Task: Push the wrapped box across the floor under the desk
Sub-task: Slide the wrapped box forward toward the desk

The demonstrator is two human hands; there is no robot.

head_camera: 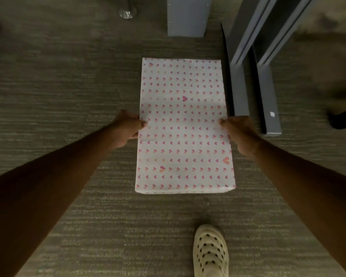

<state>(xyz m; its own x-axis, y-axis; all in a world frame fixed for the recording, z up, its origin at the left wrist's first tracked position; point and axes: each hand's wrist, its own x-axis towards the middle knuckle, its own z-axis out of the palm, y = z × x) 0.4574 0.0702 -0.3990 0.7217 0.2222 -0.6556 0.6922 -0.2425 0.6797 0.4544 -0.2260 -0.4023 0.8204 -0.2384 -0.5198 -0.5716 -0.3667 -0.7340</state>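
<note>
A long flat box wrapped in white paper with small pink hearts (pixel 183 124) lies on the grey carpet, its long side pointing away from me. My left hand (pixel 126 127) grips its left edge at about mid-length, thumb on top. On the opposite edge, my right hand (pixel 241 134) holds it the same way. Both arms reach down from the lower corners of the view.
Grey desk legs and their floor rails (pixel 269 100) stand just right of the box. A grey panel (pixel 188 17) stands beyond the box's far end. A chrome leg base (pixel 127 12) is at top, a black castor (pixel 343 118) far right. My cream clog (pixel 210 251) is near me.
</note>
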